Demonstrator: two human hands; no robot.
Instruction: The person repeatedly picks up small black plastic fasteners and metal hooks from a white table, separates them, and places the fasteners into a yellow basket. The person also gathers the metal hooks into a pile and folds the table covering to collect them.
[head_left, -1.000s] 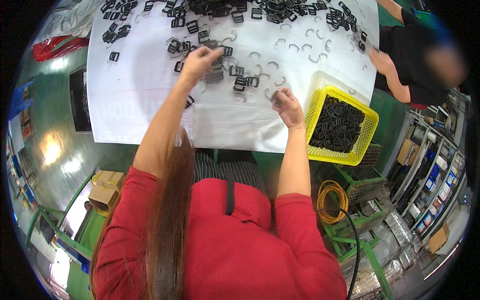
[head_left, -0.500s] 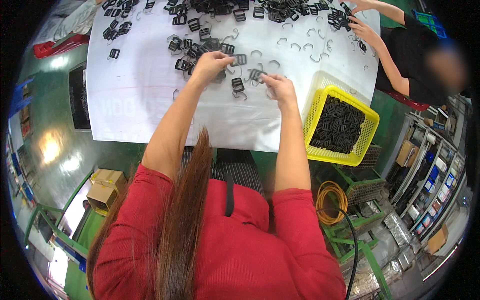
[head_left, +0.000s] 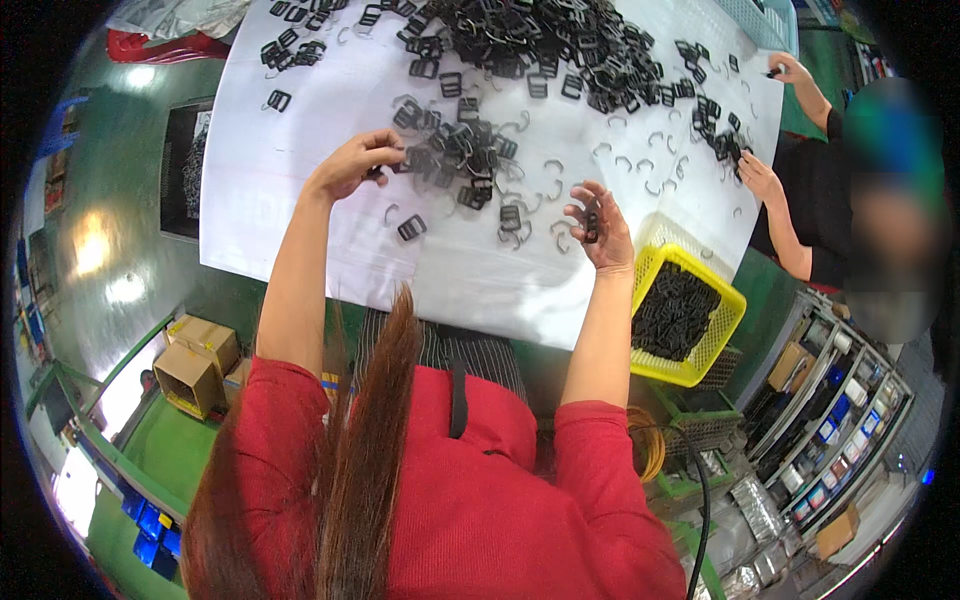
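Note:
My left hand (head_left: 360, 165) is closed at the near left edge of a small cluster of black plastic strap buckles (head_left: 468, 145). A dark buckle shows at its fingertips, partly hidden and blurred. Upright over the table, my right hand (head_left: 606, 232) has its fingers curled around another black buckle (head_left: 591, 225). Between the hands lie a single buckle (head_left: 411, 228) and a buckle with a thin wire hook (head_left: 511, 217). Several loose curved hooks (head_left: 655, 163) are scattered beyond my right hand.
A yellow basket (head_left: 716, 343) of black buckles stands at the table's right corner. The white table (head_left: 300, 215) bears a large buckle heap (head_left: 540, 45) at the far side. Across on the right, a co-worker's hands (head_left: 762, 178) handle buckles. A light blue basket (head_left: 765, 22) sits behind.
My left hand has moved left and back from the middle of the cluster. My right hand has drawn nearer and turned up, fingers curled round a buckle. The view has shifted too.

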